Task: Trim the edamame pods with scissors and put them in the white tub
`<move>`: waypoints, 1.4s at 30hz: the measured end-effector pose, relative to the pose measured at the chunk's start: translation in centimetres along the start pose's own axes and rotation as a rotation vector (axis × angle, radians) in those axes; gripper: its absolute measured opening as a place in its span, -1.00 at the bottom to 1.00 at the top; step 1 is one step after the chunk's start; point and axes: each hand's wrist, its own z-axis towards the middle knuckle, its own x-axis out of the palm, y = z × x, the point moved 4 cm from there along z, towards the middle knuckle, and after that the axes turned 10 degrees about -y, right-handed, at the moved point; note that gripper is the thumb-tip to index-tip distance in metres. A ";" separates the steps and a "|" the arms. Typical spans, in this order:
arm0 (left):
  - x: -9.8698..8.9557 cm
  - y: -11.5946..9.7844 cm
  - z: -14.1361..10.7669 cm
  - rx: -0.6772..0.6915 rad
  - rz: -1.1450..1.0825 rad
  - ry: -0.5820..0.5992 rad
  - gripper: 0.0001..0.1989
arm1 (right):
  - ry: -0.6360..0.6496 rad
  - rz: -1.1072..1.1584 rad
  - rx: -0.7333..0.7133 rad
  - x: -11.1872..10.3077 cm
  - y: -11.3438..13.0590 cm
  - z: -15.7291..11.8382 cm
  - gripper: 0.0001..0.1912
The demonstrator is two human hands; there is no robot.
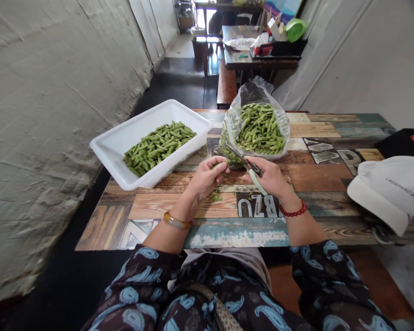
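Green edamame pods fill a clear plastic bag standing with its mouth wide on the table. More pods lie in a white plastic tub to the left. My left hand is closed, thumb against fingers, around an edamame pod whose tip just shows. In my right hand are scissors with pale green on the handle; their blades point toward the bag and the left hand. Small green trimmings are scattered on the table beneath my left hand.
The table has a patchwork wood pattern. A white cap rests at its right end, beside a black object. A rough white wall runs along the left. Another table holding various items stands farther back.
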 end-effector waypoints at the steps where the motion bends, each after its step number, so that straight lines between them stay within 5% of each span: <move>1: -0.1 -0.1 0.0 0.010 -0.031 -0.019 -0.69 | 0.020 -0.008 -0.015 0.1 0.2 -0.1 -0.45; 9: -0.7 0.0 0.0 0.089 0.014 -0.104 -0.72 | 0.173 -0.029 -0.083 0.5 0.9 -0.2 -0.48; 29: -1.1 -1.8 0.0 0.441 0.436 -0.100 -0.85 | 0.189 -0.060 -0.098 0.3 0.8 -0.2 -0.57; 32: -1.1 -1.7 0.1 0.390 0.431 -0.134 -0.86 | 0.105 -0.044 -0.034 0.5 0.3 -0.2 -0.55; 37: -1.2 -0.9 0.1 0.085 0.088 -0.186 -0.73 | -0.001 -0.022 0.078 0.5 -0.7 -0.2 -0.53; 42: -1.3 -0.9 0.3 -0.042 -0.162 -0.189 -0.64 | 0.039 -0.042 -0.015 0.8 0.0 -0.3 -0.49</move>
